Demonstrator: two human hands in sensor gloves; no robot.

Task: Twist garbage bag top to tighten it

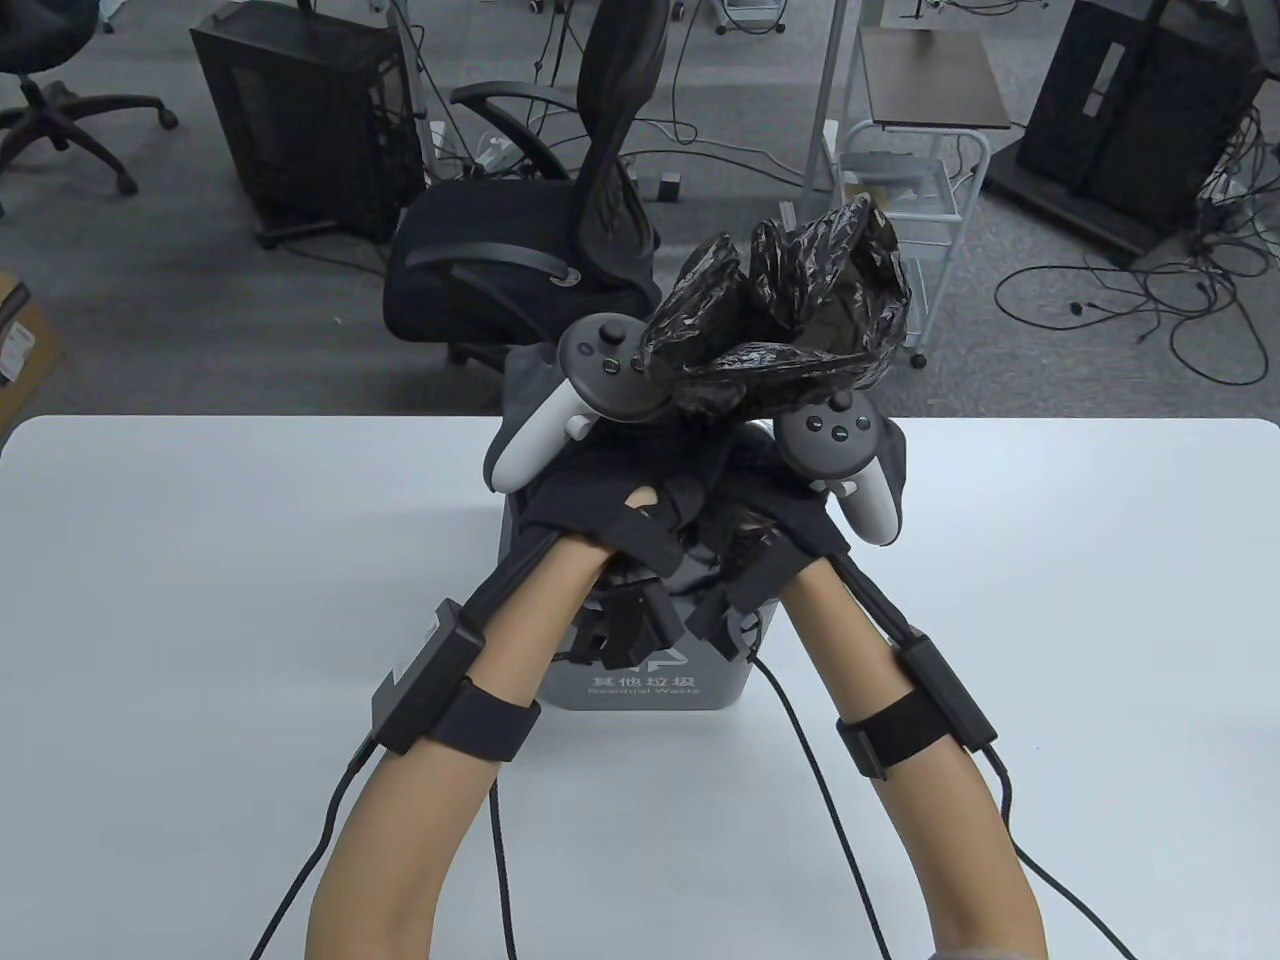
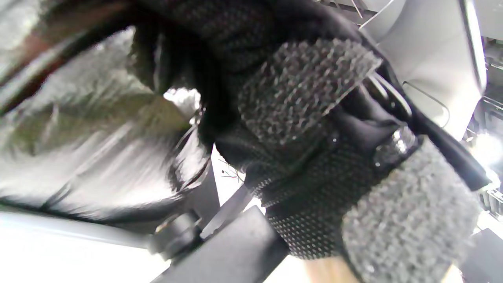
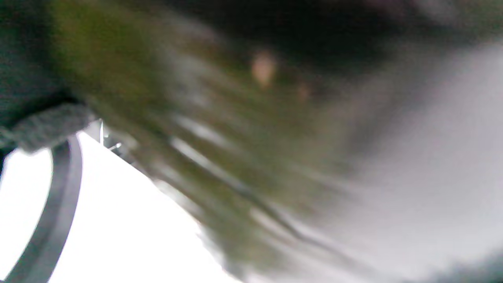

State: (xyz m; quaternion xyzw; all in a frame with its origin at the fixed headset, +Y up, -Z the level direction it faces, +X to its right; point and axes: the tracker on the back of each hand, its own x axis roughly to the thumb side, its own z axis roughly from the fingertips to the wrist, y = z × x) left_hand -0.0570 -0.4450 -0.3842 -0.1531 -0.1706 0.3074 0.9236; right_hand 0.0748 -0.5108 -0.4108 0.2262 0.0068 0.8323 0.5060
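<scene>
A black garbage bag (image 1: 790,300) sticks up out of a grey waste bin (image 1: 640,680) in the middle of the white table (image 1: 200,600). Its top is gathered and flares open above my hands. My left hand (image 1: 620,490) and my right hand (image 1: 780,490) are close together over the bin and grip the bag's neck just below the flared top. My fingers are hidden under the trackers and the plastic. The left wrist view shows stretched bag plastic (image 2: 86,157) next to my gloved right hand (image 2: 314,157). The right wrist view is a blur of bag plastic (image 3: 243,165).
A black office chair (image 1: 530,250) stands just behind the table's far edge. A white wire rack (image 1: 900,190) and black cabinets (image 1: 310,110) stand on the floor beyond. Cables run from both forearms back to the near edge.
</scene>
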